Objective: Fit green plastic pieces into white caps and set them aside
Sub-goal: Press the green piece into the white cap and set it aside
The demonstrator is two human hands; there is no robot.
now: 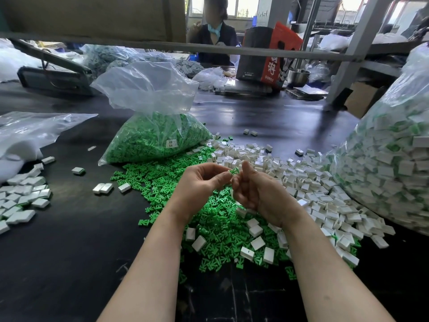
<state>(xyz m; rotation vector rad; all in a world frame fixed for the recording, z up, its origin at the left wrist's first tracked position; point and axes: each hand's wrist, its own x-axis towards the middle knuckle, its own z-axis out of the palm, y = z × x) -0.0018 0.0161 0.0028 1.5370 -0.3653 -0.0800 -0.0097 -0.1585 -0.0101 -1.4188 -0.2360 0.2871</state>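
A green piece (234,171) sits pinched at the left hand's (202,182) fingers (224,176), lifted above the tabletop (69,252), just left of the right hand's (257,191) raised thumb. Right fingers curl inward; whether they hold a cap I cannot tell. Loose caps (301,182) lie right of and beyond them.

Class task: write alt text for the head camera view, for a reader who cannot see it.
Two bare hands, left hand and right hand, pinch one green piece between them above a black table heaped with loose green pieces and white caps. An open bag of green pieces lies behind.
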